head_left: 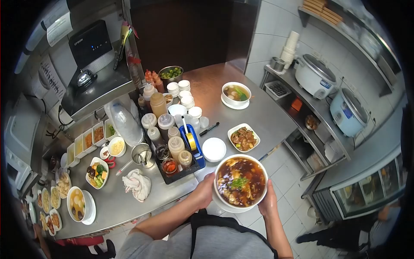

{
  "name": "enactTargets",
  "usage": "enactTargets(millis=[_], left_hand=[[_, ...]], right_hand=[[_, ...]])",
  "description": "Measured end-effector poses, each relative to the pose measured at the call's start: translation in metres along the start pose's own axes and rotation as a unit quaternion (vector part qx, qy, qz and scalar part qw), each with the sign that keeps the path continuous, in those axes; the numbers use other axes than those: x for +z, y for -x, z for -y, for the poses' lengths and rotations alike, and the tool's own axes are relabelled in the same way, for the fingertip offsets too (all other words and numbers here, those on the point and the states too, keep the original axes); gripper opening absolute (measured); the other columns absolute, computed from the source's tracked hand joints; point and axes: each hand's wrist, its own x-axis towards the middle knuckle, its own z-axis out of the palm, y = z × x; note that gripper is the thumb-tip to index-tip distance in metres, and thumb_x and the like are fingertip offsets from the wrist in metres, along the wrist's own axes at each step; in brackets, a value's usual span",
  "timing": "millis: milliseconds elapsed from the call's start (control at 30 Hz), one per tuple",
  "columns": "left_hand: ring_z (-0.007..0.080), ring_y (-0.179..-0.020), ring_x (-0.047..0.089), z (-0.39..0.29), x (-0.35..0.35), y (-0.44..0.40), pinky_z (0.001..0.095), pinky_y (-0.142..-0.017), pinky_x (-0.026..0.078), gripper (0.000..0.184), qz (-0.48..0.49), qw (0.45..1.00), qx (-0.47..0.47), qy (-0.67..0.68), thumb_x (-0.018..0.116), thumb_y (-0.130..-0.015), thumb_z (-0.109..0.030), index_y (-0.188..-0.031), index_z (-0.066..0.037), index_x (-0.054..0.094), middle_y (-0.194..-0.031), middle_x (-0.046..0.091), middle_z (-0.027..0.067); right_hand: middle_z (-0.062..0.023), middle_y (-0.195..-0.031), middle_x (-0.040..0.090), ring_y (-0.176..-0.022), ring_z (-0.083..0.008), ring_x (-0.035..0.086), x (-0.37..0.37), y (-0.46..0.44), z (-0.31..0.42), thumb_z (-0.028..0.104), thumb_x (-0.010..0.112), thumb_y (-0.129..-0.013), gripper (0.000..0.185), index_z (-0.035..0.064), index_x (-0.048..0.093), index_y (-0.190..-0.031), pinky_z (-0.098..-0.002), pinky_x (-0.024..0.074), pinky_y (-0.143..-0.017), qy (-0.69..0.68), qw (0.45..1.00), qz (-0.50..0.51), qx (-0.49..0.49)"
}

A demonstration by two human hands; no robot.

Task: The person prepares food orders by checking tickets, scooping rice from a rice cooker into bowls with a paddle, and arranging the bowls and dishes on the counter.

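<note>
A white soup bowl (pixel 240 180) of dark brown soup, with egg strands and chopped green onion, is between my hands in front of my body. Beneath it shows the rim of a white plate (pixel 235 210). My left hand (pixel 204 190) grips the left side, and my right hand (pixel 268 200) the right side. The fingertips are hidden under the bowl. Just beyond it, on the steel counter, sits a square white dish of meat and vegetables (pixel 243 138). Left of that dish is a stack of small white plates (pixel 214 149). Farther back stands another soup bowl (pixel 236 93) on a plate.
A black caddy (pixel 183 172) of sauce bottles and a blue tape dispenser (pixel 195 142) stand left of the bowl. A crumpled cloth (pixel 137 184) and several filled dishes occupy the left counter. Rice cookers (pixel 315 75) stand on the right shelf. People are at the lower edges.
</note>
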Motion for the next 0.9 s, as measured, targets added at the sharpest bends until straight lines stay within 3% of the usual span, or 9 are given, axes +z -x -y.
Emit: enactTargets(millis=[167, 233, 367, 433, 533, 633, 767, 900], left_hand=[[0.0234, -0.114, 0.050, -0.012, 0.025, -0.101, 0.0370, -0.100, 0.039, 0.047, 0.050, 0.998, 0.020, 0.034, 0.024, -0.098, -0.033, -0.128, 0.001, 0.036, -0.128, 0.046, 0.0160], [0.0240, -0.115, 0.048, -0.043, 0.061, -0.112, 0.0381, -0.100, 0.038, 0.046, 0.008, 0.999, 0.022, 0.049, 0.026, -0.098, -0.031, -0.128, 0.003, 0.036, -0.128, 0.046, 0.0169], [0.0258, -0.120, 0.044, -0.072, 0.091, -0.194, 0.0408, -0.101, 0.036, 0.049, 0.026, 0.999, 0.032, 0.028, 0.028, -0.097, -0.034, -0.132, 0.001, 0.031, -0.133, 0.040, 0.0170], [0.0252, -0.120, 0.044, -0.113, 0.130, -0.198, 0.0413, -0.100, 0.036, 0.047, -0.015, 0.998, -0.007, 0.060, 0.027, -0.097, -0.032, -0.131, 0.000, 0.033, -0.134, 0.040, 0.0162], [0.0249, -0.118, 0.046, -0.133, 0.150, -0.268, 0.0399, -0.100, 0.037, 0.046, 0.006, 0.994, 0.061, 0.093, 0.026, -0.098, -0.031, -0.131, -0.001, 0.034, -0.133, 0.041, 0.0151], [0.0250, -0.116, 0.047, -0.162, 0.168, -0.331, 0.0387, -0.099, 0.038, 0.045, -0.015, 0.990, 0.114, 0.084, 0.025, -0.098, -0.030, -0.131, 0.000, 0.034, -0.133, 0.041, 0.0148], [0.0272, -0.118, 0.047, -0.204, 0.165, -0.432, 0.0408, -0.101, 0.036, 0.045, -0.037, 0.986, 0.114, 0.116, 0.025, -0.097, -0.027, -0.131, 0.001, 0.034, -0.132, 0.043, 0.0174], [0.0290, -0.119, 0.045, -0.266, 0.173, -0.472, 0.0425, -0.102, 0.035, 0.044, -0.050, 0.983, 0.111, 0.138, 0.025, -0.096, -0.026, -0.129, 0.002, 0.036, -0.131, 0.044, 0.0196]], right_hand=[[-0.0119, -0.130, 0.046, -0.119, -0.0253, 0.046, -0.031, -0.082, 0.049, 0.042, 0.031, -0.096, 0.051, 0.0081, 0.034, -0.135, -0.0401, 0.0394, -0.098, 0.009, 1.000, 0.023, -0.019], [-0.0133, -0.128, 0.047, -0.116, -0.0262, 0.049, -0.032, -0.116, 0.079, 0.043, 0.032, -0.096, 0.052, 0.0066, 0.036, -0.133, -0.0412, 0.0430, -0.094, 0.028, 1.000, 0.006, -0.003], [-0.0152, -0.122, 0.051, -0.107, -0.0275, 0.055, -0.028, -0.191, 0.140, 0.047, 0.034, -0.094, 0.054, 0.0032, 0.041, -0.126, -0.0413, 0.0498, -0.085, 0.059, 0.997, 0.049, 0.000], [-0.0144, -0.122, 0.051, -0.109, -0.0275, 0.054, -0.030, -0.240, 0.170, 0.047, 0.035, -0.094, 0.054, 0.0036, 0.041, -0.126, -0.0416, 0.0491, -0.086, 0.066, 0.996, 0.065, 0.011], [-0.0133, -0.123, 0.051, -0.111, -0.0265, 0.052, -0.029, -0.316, 0.214, 0.041, 0.035, -0.095, 0.048, 0.0035, 0.044, -0.124, -0.0414, 0.0448, -0.091, 0.069, 0.992, 0.102, 0.020], [-0.0122, -0.123, 0.051, -0.111, -0.0249, 0.053, -0.022, -0.393, 0.254, 0.045, 0.036, -0.094, 0.052, 0.0042, 0.041, -0.126, -0.0378, 0.0461, -0.090, 0.091, 0.986, 0.139, 0.022], [-0.0105, -0.119, 0.054, -0.107, -0.0220, 0.055, -0.002, -0.491, 0.294, 0.044, 0.036, -0.095, 0.050, 0.0033, 0.045, -0.122, -0.0351, 0.0470, -0.089, 0.098, 0.971, 0.210, 0.062], [-0.0099, -0.118, 0.055, -0.105, -0.0219, 0.056, 0.023, -0.587, 0.304, 0.044, 0.035, -0.095, 0.050, 0.0027, 0.046, -0.121, -0.0345, 0.0476, -0.088, 0.108, 0.966, 0.228, 0.054]])
